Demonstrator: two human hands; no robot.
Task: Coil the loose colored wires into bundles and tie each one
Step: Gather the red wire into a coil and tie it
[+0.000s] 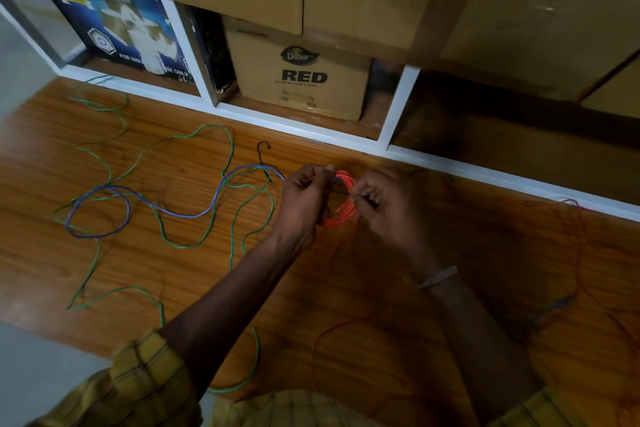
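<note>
1. Wooden tabletop [346, 288] lies below shelved cartons.
2. Both hands, left [303, 199] and right [384, 208], pinch the orange coil [344, 208].
3. Green wire [194, 184] and blue wire [166, 210] sprawl left of the coil.

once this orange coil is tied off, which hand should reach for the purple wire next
Probably the left hand. The purple wire trails across the wooden surface on that side, ending near the left hand. The right hand is on the far side of the orange coil.
</note>
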